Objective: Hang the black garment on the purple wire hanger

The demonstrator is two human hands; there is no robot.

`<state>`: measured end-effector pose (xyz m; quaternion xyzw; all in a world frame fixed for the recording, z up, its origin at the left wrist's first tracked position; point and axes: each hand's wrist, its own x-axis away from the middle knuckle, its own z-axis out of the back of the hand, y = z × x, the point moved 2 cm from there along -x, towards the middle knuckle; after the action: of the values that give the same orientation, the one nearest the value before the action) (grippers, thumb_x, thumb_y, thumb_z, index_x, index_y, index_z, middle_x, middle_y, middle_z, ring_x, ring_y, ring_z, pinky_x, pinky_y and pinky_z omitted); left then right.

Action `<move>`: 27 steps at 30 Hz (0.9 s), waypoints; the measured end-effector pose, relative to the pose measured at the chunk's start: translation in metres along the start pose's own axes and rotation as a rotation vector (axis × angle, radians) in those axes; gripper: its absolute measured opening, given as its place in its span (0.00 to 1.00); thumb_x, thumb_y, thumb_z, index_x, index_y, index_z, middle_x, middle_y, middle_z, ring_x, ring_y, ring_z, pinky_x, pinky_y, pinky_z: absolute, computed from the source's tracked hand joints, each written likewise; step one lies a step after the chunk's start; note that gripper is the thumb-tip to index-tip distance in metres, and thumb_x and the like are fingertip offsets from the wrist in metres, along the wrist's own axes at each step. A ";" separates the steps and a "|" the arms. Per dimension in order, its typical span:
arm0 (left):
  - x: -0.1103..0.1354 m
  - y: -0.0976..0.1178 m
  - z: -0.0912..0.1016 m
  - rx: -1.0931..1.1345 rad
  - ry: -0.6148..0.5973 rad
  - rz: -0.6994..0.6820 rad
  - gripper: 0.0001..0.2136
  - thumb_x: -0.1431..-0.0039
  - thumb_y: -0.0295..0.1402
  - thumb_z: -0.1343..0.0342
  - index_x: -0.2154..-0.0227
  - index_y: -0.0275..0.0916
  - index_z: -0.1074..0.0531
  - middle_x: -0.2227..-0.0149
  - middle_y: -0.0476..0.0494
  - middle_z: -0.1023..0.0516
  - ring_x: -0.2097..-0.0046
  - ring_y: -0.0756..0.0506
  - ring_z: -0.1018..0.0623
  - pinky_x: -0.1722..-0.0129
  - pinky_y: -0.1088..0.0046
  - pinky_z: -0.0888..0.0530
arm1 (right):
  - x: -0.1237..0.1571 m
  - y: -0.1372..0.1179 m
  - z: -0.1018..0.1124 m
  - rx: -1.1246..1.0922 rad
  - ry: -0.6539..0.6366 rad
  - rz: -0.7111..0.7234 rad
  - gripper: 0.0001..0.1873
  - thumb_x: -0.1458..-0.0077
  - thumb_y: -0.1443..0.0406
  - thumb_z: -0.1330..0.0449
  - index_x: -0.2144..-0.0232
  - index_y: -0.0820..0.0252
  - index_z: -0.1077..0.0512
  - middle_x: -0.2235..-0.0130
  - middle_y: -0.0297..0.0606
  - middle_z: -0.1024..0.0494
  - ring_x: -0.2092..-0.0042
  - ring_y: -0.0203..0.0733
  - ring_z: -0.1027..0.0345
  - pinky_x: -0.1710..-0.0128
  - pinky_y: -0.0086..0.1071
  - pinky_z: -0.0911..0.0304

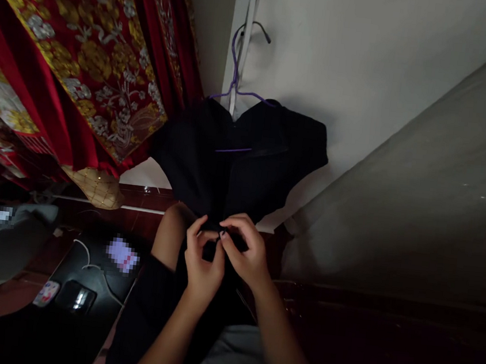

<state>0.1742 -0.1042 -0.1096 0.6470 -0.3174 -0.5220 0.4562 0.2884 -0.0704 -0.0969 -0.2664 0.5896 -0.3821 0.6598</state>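
Note:
A black short-sleeved shirt (252,174) with an open neckline hangs from a purple wire hanger (236,74) in front of the wall. At the lower front of the shirt, my left hand (205,256) is closed with fingers curled, pinching the dark cloth. Close beside it, my right hand (247,249) pinches the same spot between thumb and forefinger. The two thumbs nearly meet there. A tiny dark bit shows at the right fingertips, too small to name. The lower part of the shirt blends into the dark clothing on my lap.
Red embroidered drapery (104,51) hangs at the left. A black low surface (98,277) below it carries a phone (75,297), a white cable (105,277) and a blurred-out item. Grey cloth (5,250) lies farther left. A large grey sheet-like surface (419,195) slants along the right.

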 end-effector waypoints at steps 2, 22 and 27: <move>0.000 0.001 0.005 -0.006 0.004 -0.014 0.24 0.33 0.28 0.41 0.36 0.44 0.38 0.63 0.48 0.21 0.60 0.49 0.19 0.53 0.69 0.22 | -0.001 -0.003 -0.003 -0.011 -0.042 0.017 0.09 0.40 0.70 0.41 0.59 0.52 0.26 0.60 0.38 0.26 0.58 0.44 0.30 0.60 0.38 0.32; -0.004 -0.004 0.015 -0.213 -0.176 -0.019 0.25 0.38 0.23 0.41 0.39 0.45 0.30 0.64 0.48 0.21 0.63 0.48 0.20 0.58 0.71 0.21 | -0.072 0.001 0.002 -0.056 0.235 0.045 0.09 0.39 0.60 0.34 0.71 0.54 0.23 0.71 0.35 0.26 0.72 0.37 0.36 0.70 0.35 0.37; -0.001 -0.005 -0.002 -0.333 -0.346 -0.142 0.19 0.41 0.21 0.44 0.49 0.42 0.24 0.61 0.42 0.17 0.62 0.43 0.17 0.59 0.64 0.18 | -0.194 -0.017 0.032 -0.100 0.393 0.177 0.14 0.42 0.56 0.31 0.74 0.55 0.26 0.73 0.32 0.31 0.67 0.38 0.34 0.62 0.36 0.32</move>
<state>0.1755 -0.1006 -0.1138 0.4844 -0.2540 -0.7011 0.4575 0.3147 0.0759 0.0331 -0.1663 0.7464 -0.3373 0.5491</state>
